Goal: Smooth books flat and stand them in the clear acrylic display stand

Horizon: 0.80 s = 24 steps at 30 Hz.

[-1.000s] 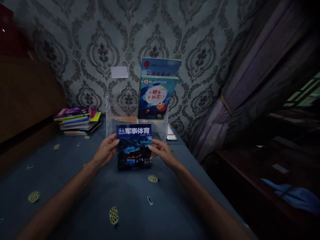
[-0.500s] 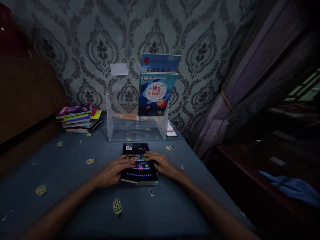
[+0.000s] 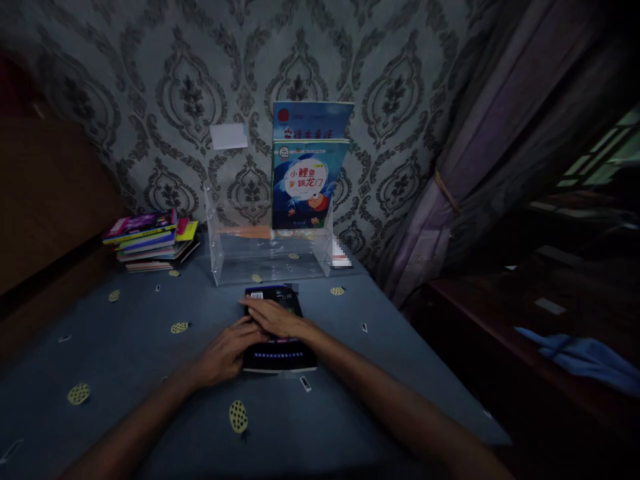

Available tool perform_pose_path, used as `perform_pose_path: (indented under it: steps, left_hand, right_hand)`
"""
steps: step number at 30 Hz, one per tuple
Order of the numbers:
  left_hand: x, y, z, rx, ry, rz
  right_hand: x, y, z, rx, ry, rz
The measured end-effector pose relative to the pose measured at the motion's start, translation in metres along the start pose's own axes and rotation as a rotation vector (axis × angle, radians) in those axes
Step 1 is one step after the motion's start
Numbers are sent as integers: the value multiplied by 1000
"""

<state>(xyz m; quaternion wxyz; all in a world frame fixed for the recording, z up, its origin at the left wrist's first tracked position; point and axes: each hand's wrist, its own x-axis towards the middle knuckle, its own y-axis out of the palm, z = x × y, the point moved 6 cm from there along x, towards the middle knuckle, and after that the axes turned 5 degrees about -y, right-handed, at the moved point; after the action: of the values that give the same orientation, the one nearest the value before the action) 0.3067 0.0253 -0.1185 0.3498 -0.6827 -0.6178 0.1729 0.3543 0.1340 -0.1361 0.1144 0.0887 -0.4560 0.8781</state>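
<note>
A dark book (image 3: 280,360) lies on the cloth-covered table in front of me, a barcode near its far left corner and small coloured pictures partly hidden by my hands. My left hand (image 3: 227,350) rests at the book's left edge, fingers stretched over the cover. Across the upper part of the cover lies my right hand (image 3: 274,318), flat, its fingers pointing left just beyond the left hand's fingertips. Behind the book stands a clear acrylic book rack (image 3: 270,267), holding a blue picture book (image 3: 307,187) upright with another blue book (image 3: 313,120) behind it.
A stack of books (image 3: 150,240) sits at the table's back left. Patterned wallpaper (image 3: 195,87) backs the table, with a tied curtain (image 3: 425,227) to the right. Blue cloth (image 3: 575,360) lies on a dark surface past the table's right edge.
My right hand has slid left from the book's right side across its cover, close to my left hand. The left hand stays at the left edge. The view has shifted slightly.
</note>
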Motion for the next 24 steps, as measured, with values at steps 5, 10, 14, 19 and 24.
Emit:
perform_pose_path:
  steps: [5, 10, 14, 19, 24]
  left_hand:
    - [0, 1, 7, -23, 14, 5]
    - [-2, 3, 11, 72, 113, -16]
    - [-3, 2, 10, 51, 105, -21]
    - [-3, 2, 9, 41, 105, -22]
    - [-4, 2, 10, 52, 124, -48]
  right_hand:
    - [-17, -18, -41, -79, 99, -108]
    - [-44, -29, -56, -144, 181, -176]
    - [-75, -25, -28, -86, 122, -174]
    - [-124, -22, 31, 44, 123, -55]
    - [-146, -18, 58, 99, 160, 10]
